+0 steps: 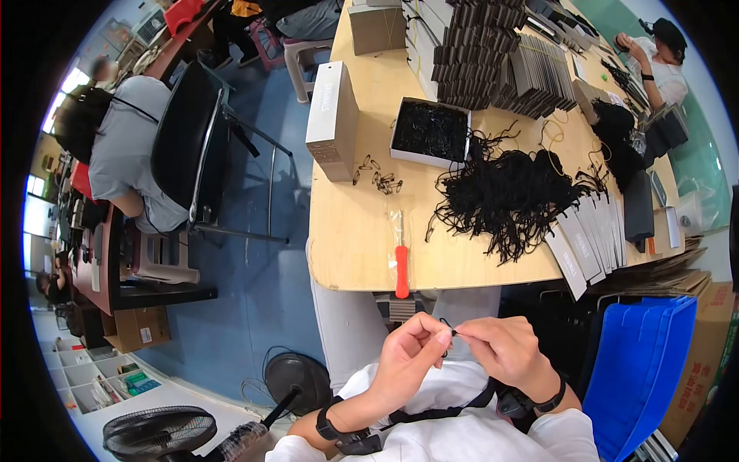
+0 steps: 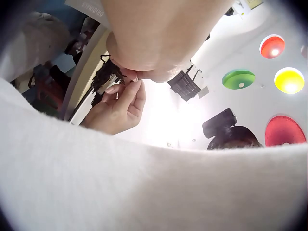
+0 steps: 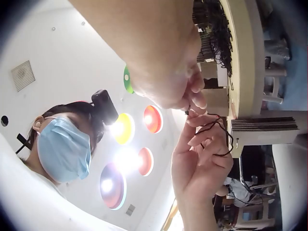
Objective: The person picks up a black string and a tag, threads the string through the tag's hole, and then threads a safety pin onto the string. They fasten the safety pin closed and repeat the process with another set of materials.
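Both hands meet over the lap, just off the front edge of the table. A thin black cord [image 3: 233,139] is pinched between thumb and fingers of the left hand [image 1: 412,356], and a loop of it hangs around those fingers in the right wrist view. The right hand [image 1: 508,350] pinches the cord at a small dark knot-like spot [image 3: 187,112], its fingertips right against the left ones. In the left wrist view, the right hand [image 2: 118,108] shows beyond the left hand [image 2: 149,53], which hides most of the cord.
On the table [image 1: 346,254] lie a heap of black cords [image 1: 508,192], a white box [image 1: 450,160] of small black pieces, safety pins [image 1: 387,183], a red-handled tool [image 1: 401,269], fanned pale tags [image 1: 593,239] and stacked grey cards [image 1: 469,69]. A blue crate [image 1: 639,369] stands right, a fan [image 1: 158,431] left.
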`<state>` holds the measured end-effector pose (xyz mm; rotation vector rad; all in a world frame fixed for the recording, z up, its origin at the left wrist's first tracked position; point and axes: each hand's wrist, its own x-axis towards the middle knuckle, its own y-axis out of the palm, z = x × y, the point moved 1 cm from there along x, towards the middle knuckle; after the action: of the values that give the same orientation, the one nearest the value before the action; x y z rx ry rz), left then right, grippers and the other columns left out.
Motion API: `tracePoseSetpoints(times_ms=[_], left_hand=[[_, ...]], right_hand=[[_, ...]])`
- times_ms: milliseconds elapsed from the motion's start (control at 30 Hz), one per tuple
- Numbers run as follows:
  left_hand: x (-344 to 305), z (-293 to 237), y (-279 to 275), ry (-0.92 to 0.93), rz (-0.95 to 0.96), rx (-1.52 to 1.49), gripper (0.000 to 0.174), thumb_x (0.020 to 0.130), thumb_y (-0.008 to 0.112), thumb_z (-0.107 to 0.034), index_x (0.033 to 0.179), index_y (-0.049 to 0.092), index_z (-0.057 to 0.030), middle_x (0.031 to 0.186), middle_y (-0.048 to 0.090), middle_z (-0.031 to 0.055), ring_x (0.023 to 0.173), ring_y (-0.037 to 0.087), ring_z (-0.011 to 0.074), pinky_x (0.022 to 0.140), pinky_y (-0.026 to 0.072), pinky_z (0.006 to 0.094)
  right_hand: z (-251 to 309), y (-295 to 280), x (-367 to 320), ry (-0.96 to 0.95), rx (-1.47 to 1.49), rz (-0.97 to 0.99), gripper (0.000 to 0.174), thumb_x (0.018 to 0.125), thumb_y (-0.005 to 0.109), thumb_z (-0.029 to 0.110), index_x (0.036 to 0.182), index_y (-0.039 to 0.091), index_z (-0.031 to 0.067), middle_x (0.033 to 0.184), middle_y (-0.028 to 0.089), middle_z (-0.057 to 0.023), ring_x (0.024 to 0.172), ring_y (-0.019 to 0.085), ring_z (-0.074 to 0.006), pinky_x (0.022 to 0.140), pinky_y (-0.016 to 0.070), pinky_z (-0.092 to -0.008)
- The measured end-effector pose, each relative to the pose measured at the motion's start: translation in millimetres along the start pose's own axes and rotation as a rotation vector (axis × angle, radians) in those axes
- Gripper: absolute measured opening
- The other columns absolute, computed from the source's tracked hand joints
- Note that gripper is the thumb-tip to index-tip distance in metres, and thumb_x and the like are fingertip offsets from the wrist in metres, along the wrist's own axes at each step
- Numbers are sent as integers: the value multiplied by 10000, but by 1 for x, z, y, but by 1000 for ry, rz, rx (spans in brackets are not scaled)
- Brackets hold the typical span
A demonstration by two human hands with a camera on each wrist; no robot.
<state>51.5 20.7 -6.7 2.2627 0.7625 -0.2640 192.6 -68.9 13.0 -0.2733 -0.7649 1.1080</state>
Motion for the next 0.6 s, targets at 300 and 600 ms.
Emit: tracePoseSetpoints(times_ms=[300,600], left_hand=[[3,11,0,257,-99,272,74,918,584,-81,933,579,-9,810,572,-1,629,468,40,550,383,182],[3,-6,1,511,-114,779,23,886,580,-9,887,577,14,817,547,44,601,443,48,491,328,186]], right_hand=[[0,7,0,-84,-180,-53,240,705,678,-76,918,580,-27,739,637,-103,564,628,-221,495,503,-291],[2,-2,7,30,-130,75,197,726,698,-25,873,572,7,686,614,-80,545,612,-219,478,488,-293]])
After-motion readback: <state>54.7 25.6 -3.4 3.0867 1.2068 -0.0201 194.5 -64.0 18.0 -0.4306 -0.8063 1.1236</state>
